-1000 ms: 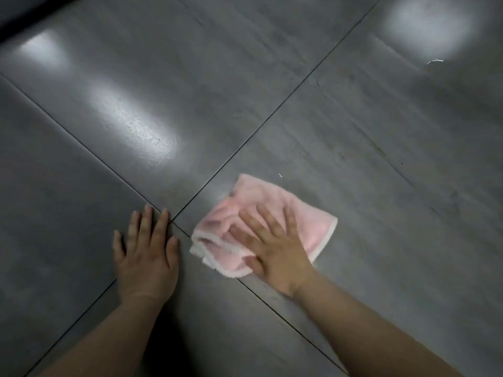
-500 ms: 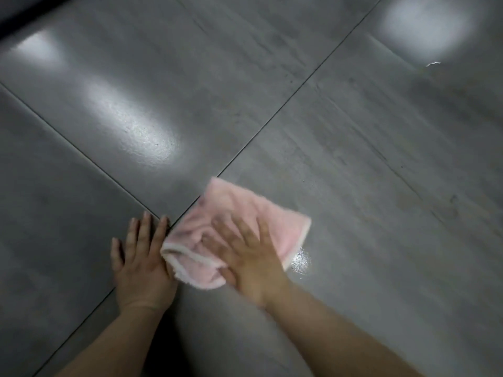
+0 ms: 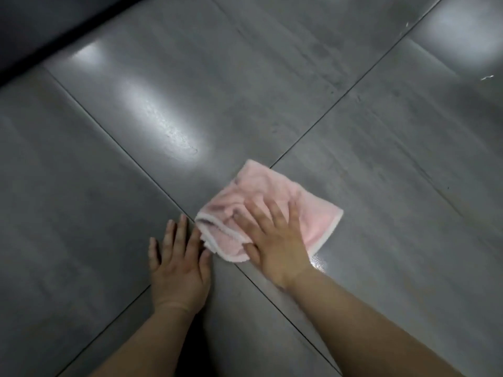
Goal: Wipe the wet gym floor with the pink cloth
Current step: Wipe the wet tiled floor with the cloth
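Note:
The folded pink cloth [image 3: 261,191] with a white edge lies on the grey tiled gym floor [image 3: 381,172], just right of where the tile seams cross. My right hand [image 3: 275,240] lies flat on the cloth's near half, fingers spread, thumb at its near edge, pressing it down. My left hand [image 3: 178,265] rests palm-down on the floor, its fingertips almost touching the cloth's left corner. A small glossy wet patch [image 3: 318,261] shines at the cloth's near right corner.
Large grey tiles with dark seams reach in all directions, with bright light reflections [image 3: 163,121] on the left. A dark strip [image 3: 40,31] runs across the far left corner. White specks [image 3: 487,77] lie at the far right.
My right hand slid the cloth left until it met my left hand, then back to the right off the seam crossing. My left hand stayed planted. The wet shine appeared near the cloth.

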Motion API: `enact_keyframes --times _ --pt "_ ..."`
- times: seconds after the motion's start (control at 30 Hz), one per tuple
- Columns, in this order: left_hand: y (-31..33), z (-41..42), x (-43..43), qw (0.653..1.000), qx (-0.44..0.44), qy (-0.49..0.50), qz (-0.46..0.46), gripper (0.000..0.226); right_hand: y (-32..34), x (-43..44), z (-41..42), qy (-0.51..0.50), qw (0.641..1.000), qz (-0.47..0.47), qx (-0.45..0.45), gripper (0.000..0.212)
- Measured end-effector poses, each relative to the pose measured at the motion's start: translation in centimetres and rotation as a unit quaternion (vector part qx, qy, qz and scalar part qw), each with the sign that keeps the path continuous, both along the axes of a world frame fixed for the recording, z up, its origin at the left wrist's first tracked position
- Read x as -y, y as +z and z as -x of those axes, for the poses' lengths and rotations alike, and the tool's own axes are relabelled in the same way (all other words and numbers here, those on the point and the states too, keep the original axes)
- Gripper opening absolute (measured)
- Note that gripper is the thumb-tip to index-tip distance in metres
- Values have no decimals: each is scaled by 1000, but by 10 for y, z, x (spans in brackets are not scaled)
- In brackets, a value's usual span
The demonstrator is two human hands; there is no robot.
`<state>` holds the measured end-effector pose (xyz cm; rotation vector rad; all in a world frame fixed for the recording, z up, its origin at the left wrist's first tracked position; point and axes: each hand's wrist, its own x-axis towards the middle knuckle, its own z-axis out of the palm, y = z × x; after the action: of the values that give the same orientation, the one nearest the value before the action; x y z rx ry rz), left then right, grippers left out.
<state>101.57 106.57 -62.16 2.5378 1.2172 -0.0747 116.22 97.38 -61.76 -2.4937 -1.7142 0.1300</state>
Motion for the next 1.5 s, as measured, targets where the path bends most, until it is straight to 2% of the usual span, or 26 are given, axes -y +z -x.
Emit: enact_keyframes --times 0.07,0.13,0.2,0.3,0.37,0.43,0.5,0.57,0.67,0.73,0.83,0.87,0.93,1.03,1.1,1.17,1.23,1.3,1.4,1.43,1.5 --pt "-2 1 1 1000 -2 -2 -12 50 4 -23 -39 -13 999 40 -14 62" --pt "-1 1 1 1000 -4 -3 -25 51 10 -15 -83 -99 990 81 -60 75" --pt "1 1 1 1000 -12 -1 -19 53 14 21 -111 -203 975 69 -63 81" --pt "5 0 2 1000 -22 -2 -13 54 14 101 -111 -303 950 50 -53 72" --pt "7 -1 2 999 -32 -4 -9 55 7 136 -73 -336 940 36 -42 59" --pt "7 0 3 999 -44 -2 -1 56 3 139 -18 -305 951 16 -43 47" --pt "10 -2 3 999 -42 3 -12 60 3 121 21 -211 977 1 -40 45" --pt "11 -4 6 999 -25 4 -42 71 5 97 24 -130 991 -3 -39 40" --pt "10 -1 9 999 -36 -6 -20 80 4 92 -16 -51 997 47 -19 48" --pt "16 -4 9 998 -59 -10 -6 72 13 108 -48 -99 994 55 -9 53" --pt "24 -10 16 997 -80 -3 23 57 25 167 -74 -282 947 111 -108 53" --pt "26 -9 22 997 -74 -3 24 55 28 193 -73 -334 928 112 -125 55" --pt "30 -5 39 998 -57 -21 19 62 27 238 -54 -386 912 78 -114 65" --pt "30 14 79 993 -70 -80 44 82 14 254 17 -373 924 42 -76 53" --pt "28 26 106 980 -115 -141 75 78 9 229 59 -293 952 29 -80 45" --pt "27 31 122 974 -140 -161 82 77 5 197 66 -189 979 23 -78 54" --pt "30 27 125 976 -137 -148 88 99 6 178 30 -152 986 45 -48 55" --pt "33 30 123 975 -123 -134 126 118 11 190 -16 -197 978 68 -32 67" --pt "38 31 117 970 -134 -148 141 132 24 244 -53 -368 912 124 -129 72" --pt "40 31 118 968 -145 -152 140 133 26 261 -51 -395 902 111 -130 71" --pt "43 29 119 965 -160 -150 146 127 19 283 -25 -406 906 84 -82 65"
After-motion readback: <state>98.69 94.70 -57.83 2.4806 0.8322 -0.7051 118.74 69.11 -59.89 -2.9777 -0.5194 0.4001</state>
